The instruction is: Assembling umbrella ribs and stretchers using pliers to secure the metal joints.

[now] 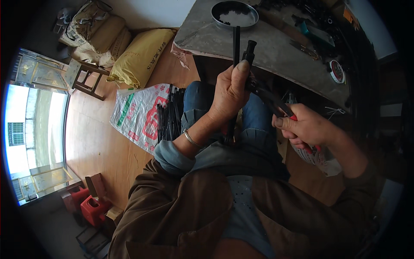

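Note:
My left hand [234, 86] is closed round a black folded frame of thin rods [236, 45], which looks like an umbrella frame. It stands nearly upright over my lap, with a dark knobbed end [250, 46] beside the thumb; its lower part passes below the hand. My right hand [304, 125] grips pliers with red-marked handles [294, 117]. Their dark jaws reach left to the frame, just beside my left hand; the exact point of contact is too dark to make out. More black rods [168, 114] lie in a pile by my left knee.
A white printed sack [140, 114] lies under the rod pile. Ahead, a grey table [196, 32] bears a metal bowl [235, 24], a teal tray [317, 33], a round tin [337, 71] and dark parts. Stuffed sacks [144, 56], a wooden stool [88, 82] and red plastic stools [93, 209] stand left.

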Available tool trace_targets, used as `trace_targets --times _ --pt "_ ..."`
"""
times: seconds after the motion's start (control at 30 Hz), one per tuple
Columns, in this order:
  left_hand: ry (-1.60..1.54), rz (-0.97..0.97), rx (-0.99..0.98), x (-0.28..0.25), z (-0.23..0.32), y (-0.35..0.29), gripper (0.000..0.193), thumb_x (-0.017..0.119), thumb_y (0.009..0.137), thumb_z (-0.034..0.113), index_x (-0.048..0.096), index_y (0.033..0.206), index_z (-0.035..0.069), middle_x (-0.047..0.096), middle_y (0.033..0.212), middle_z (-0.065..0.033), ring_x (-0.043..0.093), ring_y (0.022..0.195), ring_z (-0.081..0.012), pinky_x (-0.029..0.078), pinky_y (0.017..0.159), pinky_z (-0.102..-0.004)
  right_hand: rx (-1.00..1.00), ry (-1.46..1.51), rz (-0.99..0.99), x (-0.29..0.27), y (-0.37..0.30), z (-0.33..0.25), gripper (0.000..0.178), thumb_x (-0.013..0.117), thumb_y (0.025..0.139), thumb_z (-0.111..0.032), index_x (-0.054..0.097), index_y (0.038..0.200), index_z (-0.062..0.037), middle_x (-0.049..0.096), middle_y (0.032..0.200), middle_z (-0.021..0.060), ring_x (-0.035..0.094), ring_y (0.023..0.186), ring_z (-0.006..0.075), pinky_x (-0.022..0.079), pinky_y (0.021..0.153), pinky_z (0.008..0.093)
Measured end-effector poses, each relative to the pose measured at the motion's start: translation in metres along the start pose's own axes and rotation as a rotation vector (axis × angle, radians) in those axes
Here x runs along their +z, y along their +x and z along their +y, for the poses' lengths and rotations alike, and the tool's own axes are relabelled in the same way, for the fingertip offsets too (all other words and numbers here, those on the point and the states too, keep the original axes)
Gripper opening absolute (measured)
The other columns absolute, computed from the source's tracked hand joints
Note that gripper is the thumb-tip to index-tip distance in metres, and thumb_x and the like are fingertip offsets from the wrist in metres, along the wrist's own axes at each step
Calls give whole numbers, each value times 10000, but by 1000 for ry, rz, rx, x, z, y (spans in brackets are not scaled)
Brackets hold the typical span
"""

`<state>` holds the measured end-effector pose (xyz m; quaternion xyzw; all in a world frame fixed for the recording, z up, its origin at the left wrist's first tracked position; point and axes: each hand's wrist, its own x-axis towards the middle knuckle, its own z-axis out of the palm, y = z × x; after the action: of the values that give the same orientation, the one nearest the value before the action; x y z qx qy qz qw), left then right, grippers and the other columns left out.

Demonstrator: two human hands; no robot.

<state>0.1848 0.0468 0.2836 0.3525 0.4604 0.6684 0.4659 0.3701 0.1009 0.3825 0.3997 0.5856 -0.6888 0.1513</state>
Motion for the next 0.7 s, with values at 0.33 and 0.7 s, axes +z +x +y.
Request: trace_targets --times 0.33,0.7 --pt "-80 42 -51 0 1 1 454 455 961 477 544 824 54 420 540 52 368 429 -25 280 397 -193 -331 -787 485 2 16 16 227 560 898 -144 435 1023 -3 616 832 209 631 760 359 490 677 422" --pt "-147 -82 -145 -8 0 6 492 468 937 527 508 753 73 409 490 20 369 377 -65 267 358 -217 -808 -966 933 -27 21 18 323 637 670 70 431 881 -63 527 807 102 576 753 309 445 639 402"
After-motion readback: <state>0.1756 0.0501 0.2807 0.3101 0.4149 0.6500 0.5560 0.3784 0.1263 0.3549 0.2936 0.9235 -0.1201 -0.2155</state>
